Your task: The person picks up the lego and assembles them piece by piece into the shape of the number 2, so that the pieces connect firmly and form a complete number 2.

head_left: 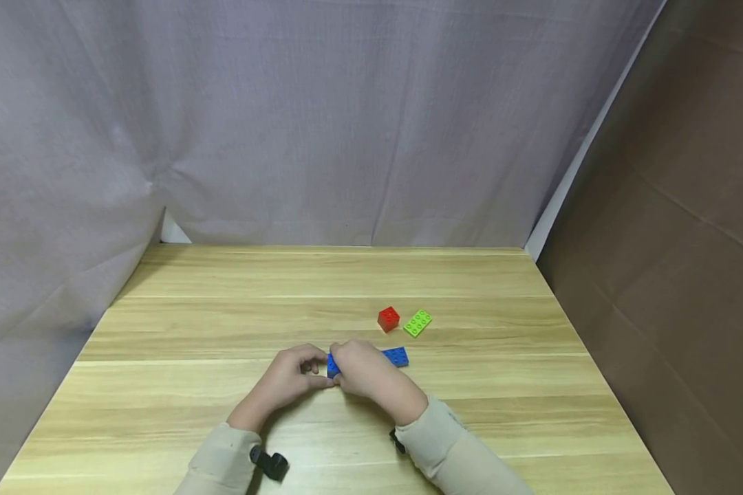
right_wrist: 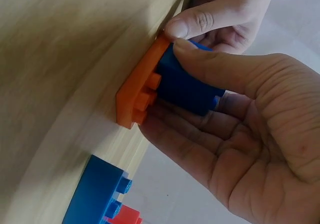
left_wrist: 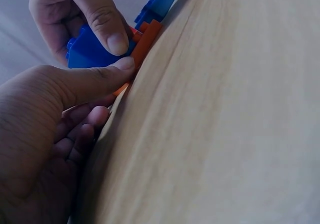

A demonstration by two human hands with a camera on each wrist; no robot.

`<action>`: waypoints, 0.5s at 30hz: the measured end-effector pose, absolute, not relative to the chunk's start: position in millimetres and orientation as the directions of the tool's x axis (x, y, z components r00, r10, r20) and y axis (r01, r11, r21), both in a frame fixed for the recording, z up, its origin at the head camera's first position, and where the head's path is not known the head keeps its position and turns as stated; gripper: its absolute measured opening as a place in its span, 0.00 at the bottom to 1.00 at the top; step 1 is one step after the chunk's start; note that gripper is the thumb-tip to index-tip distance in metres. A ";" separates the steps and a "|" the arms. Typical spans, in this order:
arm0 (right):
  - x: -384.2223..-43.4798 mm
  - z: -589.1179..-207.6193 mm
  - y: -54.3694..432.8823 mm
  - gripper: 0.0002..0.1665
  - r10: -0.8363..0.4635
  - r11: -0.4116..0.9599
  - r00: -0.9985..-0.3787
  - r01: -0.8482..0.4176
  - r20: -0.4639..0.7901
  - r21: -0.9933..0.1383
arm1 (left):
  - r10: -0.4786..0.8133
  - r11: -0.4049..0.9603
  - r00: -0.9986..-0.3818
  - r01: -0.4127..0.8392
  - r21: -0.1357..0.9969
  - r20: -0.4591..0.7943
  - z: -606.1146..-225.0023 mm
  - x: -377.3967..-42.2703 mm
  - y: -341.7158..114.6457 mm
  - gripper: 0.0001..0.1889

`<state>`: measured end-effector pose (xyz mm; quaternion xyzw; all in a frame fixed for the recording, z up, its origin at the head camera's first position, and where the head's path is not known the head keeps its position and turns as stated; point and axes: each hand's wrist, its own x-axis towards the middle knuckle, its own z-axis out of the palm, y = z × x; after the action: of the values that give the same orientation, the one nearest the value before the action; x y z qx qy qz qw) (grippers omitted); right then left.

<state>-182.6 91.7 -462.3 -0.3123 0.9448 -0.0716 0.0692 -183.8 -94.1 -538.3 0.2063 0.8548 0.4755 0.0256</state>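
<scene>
A blue brick (right_wrist: pixel 182 87) sits studs-up on one end of an orange plate (right_wrist: pixel 135 92), which lies on the table. My right hand (head_left: pixel 368 371) holds this blue brick between thumb and fingers, hiding much of it from the head view. At the plate's left end, my left hand (head_left: pixel 294 375) pinches the orange plate, its thumb along the near side and close against the right thumb. Orange studs show past the blue brick in the right wrist view. A second blue brick (head_left: pixel 397 357) lies on the table just right of my right hand.
Behind the hands, a red brick (head_left: pixel 388 320) and a lime green plate (head_left: pixel 417 323) lie side by side on the wooden table (head_left: pixel 223 330). Grey cloth (head_left: pixel 285 124) hangs at the back and left, and a brown panel (head_left: pixel 669 275) stands to the right.
</scene>
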 end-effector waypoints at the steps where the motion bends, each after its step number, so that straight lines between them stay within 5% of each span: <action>1: -182.2 -462.4 91.2 0.12 -0.602 0.794 -0.794 -0.585 -0.081 -0.167 | 0.376 0.462 -0.914 0.328 0.824 0.153 -538.2 -183.7 -93.9 0.15; 15: -177.0 -461.6 88.3 0.10 -0.604 0.794 -0.794 -0.594 -0.060 -0.133 | 0.374 0.463 -0.913 0.338 0.819 0.166 -539.0 -183.1 -93.3 0.16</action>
<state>-177.0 88.3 -461.6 -0.3167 0.9457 -0.0535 0.0497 -183.1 -93.3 -539.0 0.2083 0.8550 0.4746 0.0188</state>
